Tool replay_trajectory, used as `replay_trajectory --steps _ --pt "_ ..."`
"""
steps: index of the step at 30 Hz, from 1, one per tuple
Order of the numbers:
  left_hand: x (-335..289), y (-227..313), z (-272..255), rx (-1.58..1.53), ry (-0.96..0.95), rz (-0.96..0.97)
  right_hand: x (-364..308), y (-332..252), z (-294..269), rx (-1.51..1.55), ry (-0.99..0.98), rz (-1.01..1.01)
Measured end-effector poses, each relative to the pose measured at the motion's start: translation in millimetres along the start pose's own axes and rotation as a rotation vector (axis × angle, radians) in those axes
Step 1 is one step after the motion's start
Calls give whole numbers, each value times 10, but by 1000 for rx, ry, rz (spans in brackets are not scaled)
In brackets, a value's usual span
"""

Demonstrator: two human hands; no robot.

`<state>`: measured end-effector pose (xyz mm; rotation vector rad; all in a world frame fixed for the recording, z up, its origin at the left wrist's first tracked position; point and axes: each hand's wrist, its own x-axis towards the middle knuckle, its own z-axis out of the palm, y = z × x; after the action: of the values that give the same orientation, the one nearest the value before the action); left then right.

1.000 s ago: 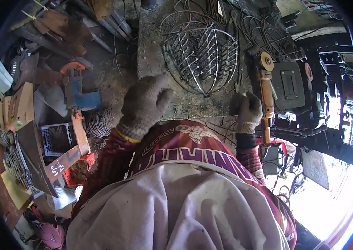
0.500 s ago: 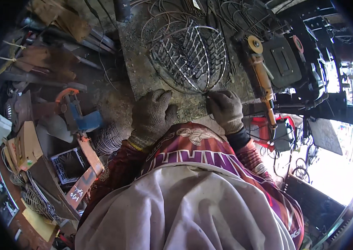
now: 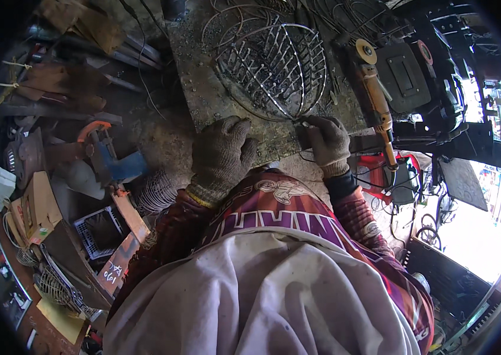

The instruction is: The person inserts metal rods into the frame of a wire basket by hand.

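Observation:
A leaf-shaped metal wire frame [image 3: 271, 77], filled with short slanted rods, lies on the dark, gritty worktable [image 3: 200, 77]. My right hand [image 3: 328, 142], in a grey knit glove, has its fingers pinched at the frame's near tip, where the curved rods meet. My left hand [image 3: 221, 155], gloved alike, is at the table's near edge, to the left of that tip and apart from the frame. Its fingers are curled, and whatever they might hold is hidden beneath them.
An angle grinder [image 3: 375, 97] with a tan disc lies along the table's right side, next to a dark welding mask [image 3: 403, 77]. Loose wire coils [image 3: 351, 21] crowd the far end. On the left stand a blue clamp [image 3: 119, 164] and a plastic crate [image 3: 98, 232].
The whole view has shifted slightly, so the table and frame sit a little higher in it. Both hands keep about the same places by the table edge.

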<state>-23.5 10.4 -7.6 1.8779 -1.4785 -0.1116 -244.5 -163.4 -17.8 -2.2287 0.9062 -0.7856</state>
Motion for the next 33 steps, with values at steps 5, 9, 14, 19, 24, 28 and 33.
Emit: replay_trajectory --steps 5,9,14,19,24,28,33 --pt "5 3 24 -55 16 -5 41 69 -38 -35 -4 -84" --pt "-10 24 39 20 42 7 -11 54 -81 44 -26 -35" --pt "-34 -7 122 89 50 19 36 282 -98 489 66 252" --pt "-93 -48 143 141 49 -38 568 517 -443 -359 126 -10" --pt "-114 -71 186 49 132 -78 713 676 -441 -399 -72 59" --pt "-108 87 143 97 29 -207 640 755 -357 -462 -27 80" --pt "-120 103 144 291 -35 -47 584 740 -327 -469 24 71"
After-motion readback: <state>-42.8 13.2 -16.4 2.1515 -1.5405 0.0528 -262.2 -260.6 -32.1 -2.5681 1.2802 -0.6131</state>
